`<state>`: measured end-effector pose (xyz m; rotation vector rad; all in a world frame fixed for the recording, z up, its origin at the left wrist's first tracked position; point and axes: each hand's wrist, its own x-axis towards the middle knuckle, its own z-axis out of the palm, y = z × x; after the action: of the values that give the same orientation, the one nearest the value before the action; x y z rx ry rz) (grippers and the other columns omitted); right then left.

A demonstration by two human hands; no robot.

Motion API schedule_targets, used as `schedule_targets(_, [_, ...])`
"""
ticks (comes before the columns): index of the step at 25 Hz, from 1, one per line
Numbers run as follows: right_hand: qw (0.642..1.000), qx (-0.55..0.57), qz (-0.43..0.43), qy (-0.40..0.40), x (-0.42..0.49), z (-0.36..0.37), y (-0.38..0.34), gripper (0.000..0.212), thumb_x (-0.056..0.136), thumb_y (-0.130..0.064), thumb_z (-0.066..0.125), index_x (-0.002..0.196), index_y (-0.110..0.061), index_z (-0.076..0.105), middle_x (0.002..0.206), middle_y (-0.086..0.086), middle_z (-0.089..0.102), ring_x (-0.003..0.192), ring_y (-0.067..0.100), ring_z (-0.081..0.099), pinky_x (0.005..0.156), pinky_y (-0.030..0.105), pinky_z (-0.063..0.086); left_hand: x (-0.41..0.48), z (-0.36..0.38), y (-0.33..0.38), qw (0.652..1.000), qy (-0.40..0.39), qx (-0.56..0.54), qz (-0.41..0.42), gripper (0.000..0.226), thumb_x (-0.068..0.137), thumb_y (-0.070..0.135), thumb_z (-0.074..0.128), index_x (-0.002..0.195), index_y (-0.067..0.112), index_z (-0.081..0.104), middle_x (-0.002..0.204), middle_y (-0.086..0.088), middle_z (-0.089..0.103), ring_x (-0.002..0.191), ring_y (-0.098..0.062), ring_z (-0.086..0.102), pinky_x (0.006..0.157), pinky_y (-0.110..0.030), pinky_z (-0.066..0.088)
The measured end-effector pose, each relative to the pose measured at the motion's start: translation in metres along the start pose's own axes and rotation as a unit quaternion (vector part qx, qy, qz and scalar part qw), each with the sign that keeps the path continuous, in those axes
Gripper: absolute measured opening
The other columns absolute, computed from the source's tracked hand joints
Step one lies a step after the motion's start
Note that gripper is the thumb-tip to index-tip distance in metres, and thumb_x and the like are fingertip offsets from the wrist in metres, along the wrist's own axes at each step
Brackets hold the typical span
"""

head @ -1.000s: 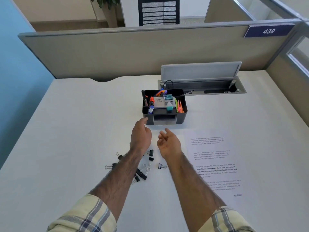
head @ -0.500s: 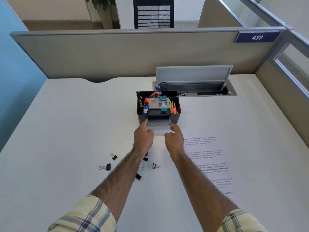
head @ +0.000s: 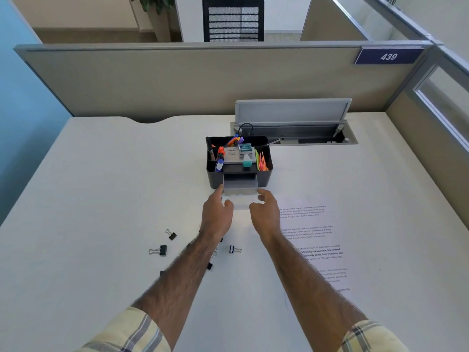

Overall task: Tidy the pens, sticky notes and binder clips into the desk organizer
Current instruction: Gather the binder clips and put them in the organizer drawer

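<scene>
Reached forward since a second ago: both hands off the clip pile and up to the organizer's drawer front. Barely shifted over the last half second.

Placed left hand [head: 217,214] at the left front corner of the drawer [head: 239,187], index tip touching it, thumb spread, fingers mostly straight, nothing seen held. Placed right hand [head: 265,212] at the right front corner, fingers loosely curled and spread wide, index tip just beside the drawer; couldn't tell if it touched. Nothing held there either.

Found desk organizer [head: 265,177] mid-worktop [head: 101,186], nearer the far edge, just in front of the open cable hatch [head: 291,111]. Saw the drawer sticking out slightly past the organizer's front. Spotted pens [head: 236,141] upright in the back and left compartments, and sticky notes [head: 262,161] on edge in the right one.

Counted four binder clips loose on the worktop toward the near edge: two [head: 172,235] [head: 160,250] left of the left forearm, one [head: 234,249] between the forearms, one [head: 210,263] half hidden under the left forearm. Couldn't rule out more under that arm.

Noted printed sheet [head: 313,240] flat under and right of the right forearm.
</scene>
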<state>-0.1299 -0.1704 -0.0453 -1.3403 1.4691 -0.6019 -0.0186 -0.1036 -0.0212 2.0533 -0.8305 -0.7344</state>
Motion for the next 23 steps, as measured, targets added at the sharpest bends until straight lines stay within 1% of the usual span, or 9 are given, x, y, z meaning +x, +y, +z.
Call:
schedule_targets(2, [1.000,0.000,-0.009,0.001,-0.002,-0.003,0.000,0.053,0.094,-0.007,0.058,0.143,-0.026,0.048,0.140,0.000,0.053,0.110,0.013,0.058,0.078,0.030,0.061,-0.001,-0.003,0.001,1.000,-0.004,0.002,0.002,0.053,0.102,0.015,0.046,0.154,0.016,0.035,0.156,-0.003,0.043,0.140,-0.020,0.044,0.111,-0.033,0.040])
schedule_targets(5, [0.998,-0.040,-0.036,0.027,-0.011,-0.011,0.002,0.048,0.094,-0.009,0.058,0.139,-0.024,0.052,0.133,-0.001,0.057,0.099,0.008,0.057,0.065,0.016,0.049,-0.008,-0.018,-0.008,1.000,-0.004,0.013,0.021,0.050,0.102,0.015,0.046,0.152,0.016,0.040,0.153,-0.001,0.045,0.140,-0.018,0.044,0.113,-0.033,0.039])
schedule_targets(8, [0.984,-0.154,-0.078,-0.041,-0.028,-0.013,0.013,0.034,0.093,-0.019,0.062,0.126,-0.024,0.061,0.121,-0.002,0.059,0.091,0.005,0.056,0.074,0.024,0.051,-0.027,-0.050,-0.042,0.996,0.028,0.068,0.048,0.042,0.101,0.014,0.048,0.142,0.017,0.051,0.146,0.002,0.052,0.134,-0.016,0.048,0.111,-0.033,0.040])
schedule_targets(11, [0.919,-0.322,-0.149,-0.172,-0.051,-0.006,0.028,0.034,0.088,-0.032,0.070,0.121,-0.022,0.063,0.117,-0.002,0.055,0.100,0.014,0.058,0.082,0.030,0.048,-0.052,-0.084,-0.089,0.978,0.114,0.173,0.041,0.035,0.098,0.011,0.052,0.132,0.012,0.059,0.138,-0.005,0.058,0.127,-0.026,0.051,0.108,-0.040,0.042])
schedule_targets(13, [0.872,-0.403,-0.188,-0.203,-0.059,0.001,0.034,0.034,0.088,-0.030,0.069,0.119,-0.018,0.063,0.116,0.002,0.053,0.104,0.022,0.058,0.083,0.035,0.051,-0.069,-0.100,-0.114,0.965,0.151,0.212,0.016,0.031,0.098,0.014,0.056,0.128,0.011,0.062,0.130,-0.008,0.059,0.118,-0.032,0.054,0.100,-0.045,0.046])
schedule_targets(14, [0.860,-0.424,-0.201,-0.203,-0.062,0.003,0.035,0.030,0.089,-0.027,0.067,0.116,-0.015,0.063,0.114,0.004,0.053,0.103,0.025,0.057,0.082,0.037,0.052,-0.077,-0.104,-0.123,0.963,0.154,0.220,0.010,0.030,0.098,0.020,0.059,0.127,0.012,0.062,0.125,-0.007,0.058,0.113,-0.032,0.055,0.096,-0.045,0.048])
schedule_targets(18, [0.833,-0.463,-0.244,-0.180,-0.066,0.009,0.036,0.016,0.093,-0.018,0.056,0.104,-0.010,0.063,0.105,0.007,0.053,0.096,0.028,0.057,0.074,0.039,0.053,-0.108,-0.092,-0.133,0.942,0.089,0.311,0.086,0.044,0.087,0.047,0.070,0.120,0.018,0.066,0.108,-0.001,0.059,0.095,-0.023,0.058,0.083,-0.039,0.049])
schedule_targets(21, [0.836,-0.461,-0.249,-0.163,-0.066,0.008,0.036,0.016,0.092,-0.017,0.052,0.103,-0.011,0.062,0.105,0.005,0.056,0.096,0.026,0.056,0.073,0.038,0.052,-0.121,-0.067,-0.121,0.915,0.051,0.379,0.133,0.053,0.079,0.063,0.070,0.110,0.020,0.069,0.096,0.002,0.059,0.085,-0.021,0.058,0.076,-0.037,0.047])
schedule_targets(23, [0.846,-0.449,-0.247,-0.150,-0.065,0.005,0.034,0.016,0.091,-0.017,0.053,0.103,-0.012,0.062,0.105,0.004,0.057,0.096,0.026,0.056,0.072,0.037,0.052,-0.123,-0.052,-0.111,0.899,0.034,0.415,0.134,0.060,0.076,0.069,0.068,0.110,0.020,0.068,0.096,0.002,0.059,0.085,-0.022,0.057,0.077,-0.038,0.045])
